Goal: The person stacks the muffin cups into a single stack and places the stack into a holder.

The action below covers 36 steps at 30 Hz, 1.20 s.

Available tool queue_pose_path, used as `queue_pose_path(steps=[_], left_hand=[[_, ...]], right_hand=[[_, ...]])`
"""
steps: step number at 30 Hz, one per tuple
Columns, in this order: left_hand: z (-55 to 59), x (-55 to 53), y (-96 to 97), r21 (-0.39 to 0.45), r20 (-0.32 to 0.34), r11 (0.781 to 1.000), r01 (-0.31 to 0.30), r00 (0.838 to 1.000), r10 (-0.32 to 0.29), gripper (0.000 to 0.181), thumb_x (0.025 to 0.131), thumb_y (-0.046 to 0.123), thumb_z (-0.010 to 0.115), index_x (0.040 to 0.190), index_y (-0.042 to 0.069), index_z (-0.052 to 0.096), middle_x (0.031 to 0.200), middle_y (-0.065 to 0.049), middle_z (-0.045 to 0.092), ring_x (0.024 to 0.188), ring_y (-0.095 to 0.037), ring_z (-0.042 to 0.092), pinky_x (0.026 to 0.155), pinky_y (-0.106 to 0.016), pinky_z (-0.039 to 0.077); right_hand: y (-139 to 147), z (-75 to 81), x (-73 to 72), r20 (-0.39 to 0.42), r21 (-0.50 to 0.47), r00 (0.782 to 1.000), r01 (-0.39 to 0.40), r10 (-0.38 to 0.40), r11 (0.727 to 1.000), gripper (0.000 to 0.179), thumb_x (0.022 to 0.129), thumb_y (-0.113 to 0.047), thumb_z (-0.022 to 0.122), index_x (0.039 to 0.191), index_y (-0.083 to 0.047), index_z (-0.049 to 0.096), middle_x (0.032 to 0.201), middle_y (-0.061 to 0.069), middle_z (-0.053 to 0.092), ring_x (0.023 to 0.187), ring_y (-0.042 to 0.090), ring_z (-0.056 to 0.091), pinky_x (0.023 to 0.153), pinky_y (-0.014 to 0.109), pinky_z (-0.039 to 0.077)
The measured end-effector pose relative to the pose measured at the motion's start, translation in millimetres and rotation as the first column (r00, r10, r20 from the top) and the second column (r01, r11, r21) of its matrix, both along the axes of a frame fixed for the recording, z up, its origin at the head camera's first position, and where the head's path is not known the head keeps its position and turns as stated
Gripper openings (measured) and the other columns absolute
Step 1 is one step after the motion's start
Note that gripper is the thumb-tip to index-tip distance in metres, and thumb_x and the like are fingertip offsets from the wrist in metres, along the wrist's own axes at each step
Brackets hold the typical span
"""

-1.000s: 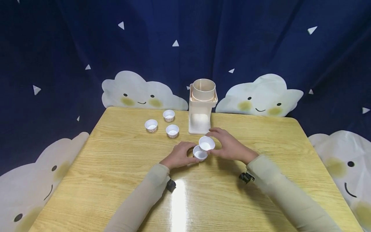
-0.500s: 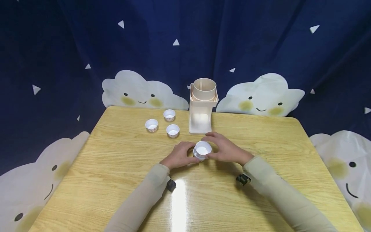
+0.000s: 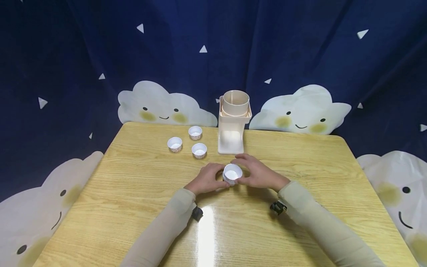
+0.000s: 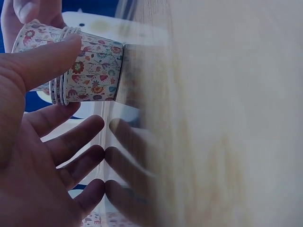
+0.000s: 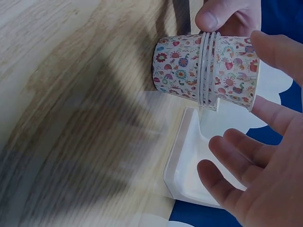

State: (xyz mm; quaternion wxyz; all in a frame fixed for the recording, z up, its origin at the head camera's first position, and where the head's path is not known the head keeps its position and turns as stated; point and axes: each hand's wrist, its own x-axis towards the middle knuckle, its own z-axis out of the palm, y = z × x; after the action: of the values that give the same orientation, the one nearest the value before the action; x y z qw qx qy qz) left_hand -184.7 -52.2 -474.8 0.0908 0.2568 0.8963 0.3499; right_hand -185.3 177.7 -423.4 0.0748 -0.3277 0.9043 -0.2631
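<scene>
Small paper cups, white inside with a flowered outside, stand nested upright at the middle of the table. My left hand (image 3: 208, 178) holds the lower stack of paper cups (image 5: 176, 66) between thumb and forefinger, right by the bunched rims; its other fingers spread out beside the cups. From the other side my right hand (image 3: 258, 173) pinches the upper paper cup (image 3: 232, 171) near its rim with thumb and forefinger. That upper cup sits partly down inside the stack, its flowered wall (image 5: 236, 71) rising above the rims. The remaining right fingers are loosely bent, away from the cups.
Behind the hands stands a cream plastic stand (image 3: 231, 142) with a round open tube (image 3: 235, 104) on top. Three loose cups, the back one (image 3: 195, 132), the left one (image 3: 175, 144) and the front one (image 3: 199, 150), stand to its left. A dark blue curtain (image 3: 186, 22) hangs behind the table.
My right hand has brought the upper cup left and down, from overlapping the stack's far right edge to sitting in it. The left hand has stayed in place.
</scene>
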Motion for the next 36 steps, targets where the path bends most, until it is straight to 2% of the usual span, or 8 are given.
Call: queue_pose_path(steps=[11, 24, 36], left_hand=[[-3.5, -0.6, 0.2, 0.01, 0.0, 1.0, 0.004, 1.0, -0.004, 0.058, 0.081, 0.035, 0.079, 0.133, 0.015, 0.061, 0.133, -0.004, 0.065, 0.128, -0.028, 0.053, 0.11, -0.056, 0.037], [-2.1, -0.5, 0.7, -0.011, -0.031, 1.0, -0.003, 1.0, 0.003, 0.054, 0.081, 0.038, 0.08, 0.128, 0.018, 0.064, 0.127, -0.001, 0.068, 0.123, -0.025, 0.057, 0.108, -0.05, 0.041], [1.2, 0.5, 0.4, -0.011, 0.002, 1.0, -0.001, 1.0, 0.001, 0.054, 0.082, 0.037, 0.08, 0.129, 0.018, 0.063, 0.129, -0.001, 0.066, 0.125, -0.025, 0.055, 0.11, -0.051, 0.039]], right_hand=[[-0.4, -1.9, 2.7, 0.006, -0.008, 1.0, 0.008, -0.008, 1.0, 0.062, 0.083, -0.024, 0.077, 0.138, -0.006, 0.055, 0.15, 0.024, 0.044, 0.139, 0.043, 0.043, 0.111, 0.06, 0.04], [0.9, -1.6, 5.7, -0.005, 0.007, 1.0, 0.002, -0.002, 1.0, 0.067, 0.082, -0.026, 0.076, 0.14, 0.0, 0.052, 0.147, 0.026, 0.045, 0.137, 0.042, 0.045, 0.112, 0.059, 0.039], [3.3, -4.9, 7.7, -0.01, -0.002, 1.0, 0.015, -0.015, 1.0, 0.066, 0.082, -0.025, 0.076, 0.139, 0.0, 0.052, 0.147, 0.027, 0.046, 0.135, 0.042, 0.047, 0.111, 0.059, 0.04]])
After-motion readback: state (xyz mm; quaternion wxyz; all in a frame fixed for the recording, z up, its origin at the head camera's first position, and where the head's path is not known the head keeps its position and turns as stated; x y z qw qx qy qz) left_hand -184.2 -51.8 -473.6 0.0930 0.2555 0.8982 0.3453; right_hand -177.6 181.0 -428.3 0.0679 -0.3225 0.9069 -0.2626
